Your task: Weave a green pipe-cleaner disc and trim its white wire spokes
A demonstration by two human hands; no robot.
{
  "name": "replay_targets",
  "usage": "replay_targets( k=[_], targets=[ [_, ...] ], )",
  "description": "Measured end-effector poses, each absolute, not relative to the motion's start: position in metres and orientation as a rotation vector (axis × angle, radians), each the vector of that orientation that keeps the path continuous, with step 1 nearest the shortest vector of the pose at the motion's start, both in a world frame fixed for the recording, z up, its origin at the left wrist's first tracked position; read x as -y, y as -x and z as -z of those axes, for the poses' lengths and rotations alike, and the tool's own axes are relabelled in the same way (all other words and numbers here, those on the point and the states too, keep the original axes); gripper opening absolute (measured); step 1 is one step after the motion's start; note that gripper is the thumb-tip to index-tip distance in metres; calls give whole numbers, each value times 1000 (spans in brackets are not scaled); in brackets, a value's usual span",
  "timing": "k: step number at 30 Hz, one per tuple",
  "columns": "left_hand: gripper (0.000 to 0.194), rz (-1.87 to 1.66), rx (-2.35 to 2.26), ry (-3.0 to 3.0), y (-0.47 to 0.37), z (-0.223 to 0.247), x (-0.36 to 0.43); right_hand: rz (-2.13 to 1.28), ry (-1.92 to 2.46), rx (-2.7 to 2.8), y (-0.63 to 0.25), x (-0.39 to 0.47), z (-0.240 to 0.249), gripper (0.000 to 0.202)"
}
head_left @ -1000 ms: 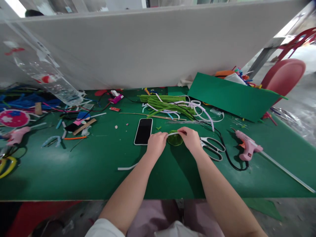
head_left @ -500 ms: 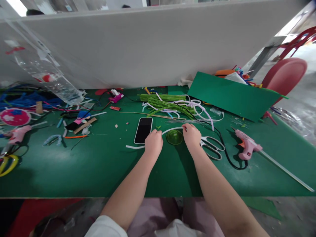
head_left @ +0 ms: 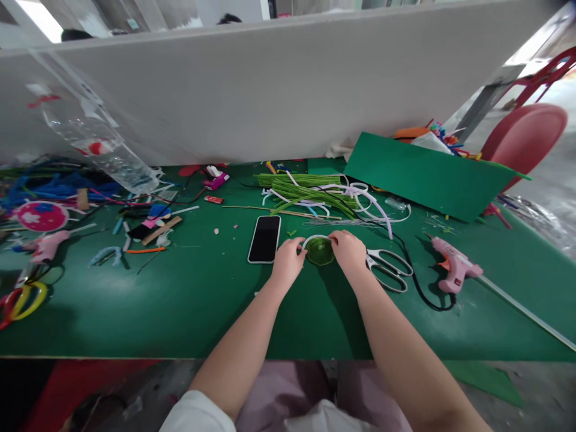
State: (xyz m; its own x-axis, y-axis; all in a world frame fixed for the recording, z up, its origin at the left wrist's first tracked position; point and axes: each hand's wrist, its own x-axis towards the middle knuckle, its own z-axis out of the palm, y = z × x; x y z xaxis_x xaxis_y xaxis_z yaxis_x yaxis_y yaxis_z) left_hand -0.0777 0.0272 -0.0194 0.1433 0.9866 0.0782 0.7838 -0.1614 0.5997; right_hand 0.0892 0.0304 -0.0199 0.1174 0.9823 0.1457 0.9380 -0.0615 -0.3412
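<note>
A white strip (head_left: 317, 236) curves along the far rim of a round green dish (head_left: 320, 252) on the green table. My left hand (head_left: 288, 259) pinches the strip at the dish's left side. At the right side, my right hand (head_left: 348, 247) grips its other part between thumb and fingers. The phone (head_left: 264, 239) lies just left of my left hand, screen dark. White-handled scissors (head_left: 390, 270) rest right beside my right hand, their blades hidden by it.
Beyond the hands lie green stems (head_left: 306, 192) and pale strips. A pink glue gun (head_left: 456, 267) with its cord is at the right, a green board (head_left: 423, 174) behind it. Craft pieces, a plastic bottle (head_left: 103, 147) and a second glue gun (head_left: 47, 246) occupy the left.
My left hand has moved slightly right and down, and the strip now bends round the dish's far rim. Its loose left end no longer shows beside the phone.
</note>
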Motion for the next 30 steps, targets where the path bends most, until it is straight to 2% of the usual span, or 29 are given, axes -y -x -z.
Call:
replay_targets(
  k=[7,11,18,25,30],
  targets=[
    [32,-722,-1555,-1654,77,17,-27,-261,2049,1858,-90,-30,19,20],
    [33,-798,-1567,-1657,76,21,-27,-128,1853,1665,-90,-29,18,21],
    [19,-1143,-1548,-1947,80,15,-29,-238,1547,1324,-92,-29,12,24],
    [24,-1104,-1420,-2167,81,10,-24,-389,1535,1028,-98,-31,11,24],
    [22,-1199,-1415,-2330,87,-3,-32,-534,1433,963,-100,-37,18,28]
  ],
)
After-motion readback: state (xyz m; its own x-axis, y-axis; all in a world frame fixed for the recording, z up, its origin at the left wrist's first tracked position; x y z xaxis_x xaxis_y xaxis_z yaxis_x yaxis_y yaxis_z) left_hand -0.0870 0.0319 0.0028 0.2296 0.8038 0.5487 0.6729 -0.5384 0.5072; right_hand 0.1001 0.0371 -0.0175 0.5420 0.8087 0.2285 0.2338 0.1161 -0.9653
